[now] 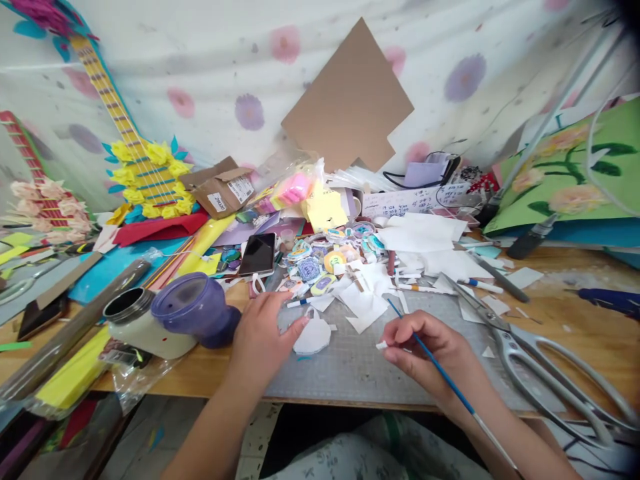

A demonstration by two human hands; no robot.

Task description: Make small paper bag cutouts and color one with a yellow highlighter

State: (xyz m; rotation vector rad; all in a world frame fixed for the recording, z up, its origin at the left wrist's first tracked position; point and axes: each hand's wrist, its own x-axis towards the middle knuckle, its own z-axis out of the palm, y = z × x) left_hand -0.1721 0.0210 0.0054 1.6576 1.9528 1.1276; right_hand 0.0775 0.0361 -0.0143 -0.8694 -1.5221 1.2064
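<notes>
By the table's [200, 370] front edge, a white cutout [314, 339] is flanked closely by the spread left hand [261, 337]. A blue stick [445, 377] and scrap [381, 345] are held in the farther right hand [453, 357].

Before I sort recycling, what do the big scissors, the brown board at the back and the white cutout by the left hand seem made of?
Scissors: metal, likely steel, given the silvery sheen.
Brown board: probably cardboard, from its plain, matte face.
White cutout: apparently paper or thin card, matte, with angular cut edges.
</notes>
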